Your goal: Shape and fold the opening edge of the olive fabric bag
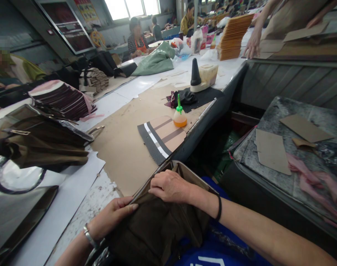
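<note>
A dark brown fabric bag (157,225) lies in my lap at the table's near edge, its tan-lined mouth open toward the table. My left hand (113,216) grips the bag's left rim, thumb on top. My right hand (169,186) is curled over the top edge of the opening, fingers tucked inside. A black band sits on my right wrist, a metal bracelet on my left.
A small orange glue bottle with a green cap (179,118) stands beside a striped panel piece (161,138) on brown paper. A pile of brown bags (40,140) lies left. A black cone tool (195,74) stands farther back. Other people work at the far end and right.
</note>
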Demonstrator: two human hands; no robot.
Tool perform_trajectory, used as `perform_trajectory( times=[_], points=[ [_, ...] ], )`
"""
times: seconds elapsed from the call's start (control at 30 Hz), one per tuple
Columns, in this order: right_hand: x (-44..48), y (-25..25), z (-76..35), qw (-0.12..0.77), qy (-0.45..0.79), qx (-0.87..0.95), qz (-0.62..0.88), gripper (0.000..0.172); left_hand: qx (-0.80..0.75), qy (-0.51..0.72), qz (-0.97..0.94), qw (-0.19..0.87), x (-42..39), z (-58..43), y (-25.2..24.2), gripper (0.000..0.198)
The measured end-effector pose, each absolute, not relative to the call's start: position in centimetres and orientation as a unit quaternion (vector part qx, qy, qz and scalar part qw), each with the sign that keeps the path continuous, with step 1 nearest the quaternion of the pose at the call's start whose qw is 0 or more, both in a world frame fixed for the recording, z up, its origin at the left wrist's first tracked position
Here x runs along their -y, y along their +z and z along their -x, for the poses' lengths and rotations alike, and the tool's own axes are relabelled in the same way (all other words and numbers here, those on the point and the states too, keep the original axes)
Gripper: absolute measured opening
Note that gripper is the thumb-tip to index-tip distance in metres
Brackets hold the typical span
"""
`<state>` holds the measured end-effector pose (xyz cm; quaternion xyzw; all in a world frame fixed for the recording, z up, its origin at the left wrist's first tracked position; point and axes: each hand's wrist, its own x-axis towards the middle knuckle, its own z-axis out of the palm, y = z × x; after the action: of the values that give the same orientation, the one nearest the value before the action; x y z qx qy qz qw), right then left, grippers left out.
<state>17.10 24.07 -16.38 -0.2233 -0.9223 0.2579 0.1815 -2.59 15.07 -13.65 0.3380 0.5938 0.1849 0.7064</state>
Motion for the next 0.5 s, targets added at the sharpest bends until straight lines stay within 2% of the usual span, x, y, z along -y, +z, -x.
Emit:
perform_trajectory(
  times=[0.17,0.5],
  points=[
    [-24.28,-16.48,-16.36,0.179,0.231,0.914,0.281,0.019,-0.593,0.180,-0.335,0.710,-15.02,2.11,-13.24,0.042],
    [-24.15,-17.05,-16.22,0.188,0.153,0.926,0.289,0.021,-0.595,0.181,-0.331,0.709,-15.14,1.91,-13.08,0.039]
  ],
)
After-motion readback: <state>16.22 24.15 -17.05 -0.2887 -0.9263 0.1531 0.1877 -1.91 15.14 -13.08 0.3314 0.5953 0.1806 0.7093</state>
